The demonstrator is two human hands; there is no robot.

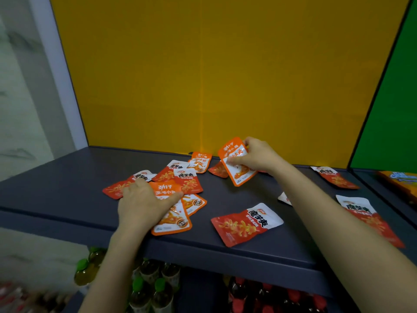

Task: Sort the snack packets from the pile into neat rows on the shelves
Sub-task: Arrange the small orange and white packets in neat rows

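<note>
Right hand (257, 155) is pinching an orange-and-white glossy foil snack packet (235, 168) by its side edge, thumb on the front and fingers behind. It's tilted up off the dark grey shelf (67, 184), close to the yellow back panel (203, 75).

Left hand (142, 204) lies palm-down on a second orange packet (172, 219) at the front of the pile (185, 177), thumb across it. Honestly can't tell if it's gripping or just pressing.

The pile itself is a loose overlapping scatter mid-shelf. A few red-and-white packets (246, 224) lie apart toward the front and right, so no rows yet.

My guess on handling: these are super light, floppy and slick, so overlapped ones will slide over each other if you drag them. I'd pinch the flat sealed edge or a corner rather than the puffy middle. Lift each one clear instead of pushing it, then lay it flat.
</note>
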